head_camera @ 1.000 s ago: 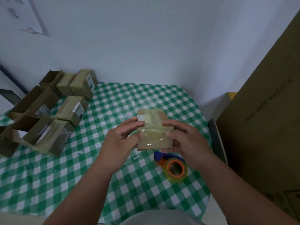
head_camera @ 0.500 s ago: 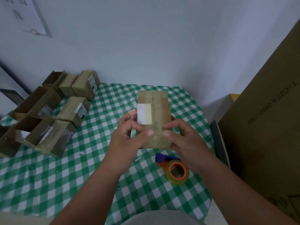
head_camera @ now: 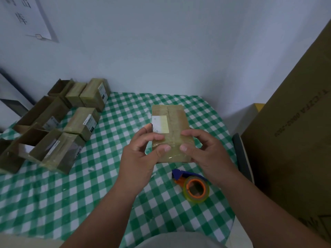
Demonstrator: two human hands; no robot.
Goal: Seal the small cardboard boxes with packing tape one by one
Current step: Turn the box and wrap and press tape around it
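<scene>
Both hands hold one small cardboard box [head_camera: 170,133] up above the green checked tablecloth [head_camera: 116,194], its long side running away from the person and its broad taped face turned toward the camera. The left hand [head_camera: 141,156] grips the near left edge, with the thumb laid across the front face and the fingers curled round the side. The right hand [head_camera: 206,154] grips the near right edge the same way, thumb on the front, fingers wrapped behind. The two thumbs lie close together on the lower part of the face, apart from each other. A white label [head_camera: 160,124] sits on the box just beyond the left fingertips, and clear tape shines over the cardboard under both thumbs.

Below the right hand, near its wrist, a roll of packing tape [head_camera: 196,188] in a blue and orange dispenser lies on the cloth, apart from the box. Well off to the left of the left hand, a cluster of other small boxes [head_camera: 82,122] stands on the cloth, some with flaps open, some closed. To the right of the right arm a large brown carton [head_camera: 295,140] rises beside the table
</scene>
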